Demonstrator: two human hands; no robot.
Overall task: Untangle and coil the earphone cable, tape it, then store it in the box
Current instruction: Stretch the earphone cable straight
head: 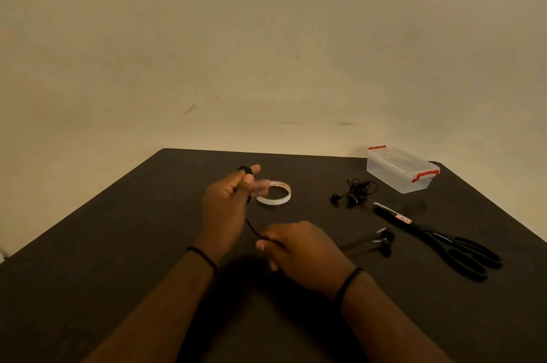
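- While coiling is under way, the table (118, 244) holds, far right, the lidded clear box (401, 168); scissors (438, 239) lie nearer.
- Left hand (228, 208), raised, fingers curled round wound turns of the earphone cable (251, 226).
- Right hand (302, 250) pinches the cable's run; earbuds (384, 239) trail just beside it.
- Tape roll (275, 192) lies behind the left hand; a second tangled earphone (353, 192) sits near the box.
- Cable looks light, limp, springy: best held at the loops, not the buds.
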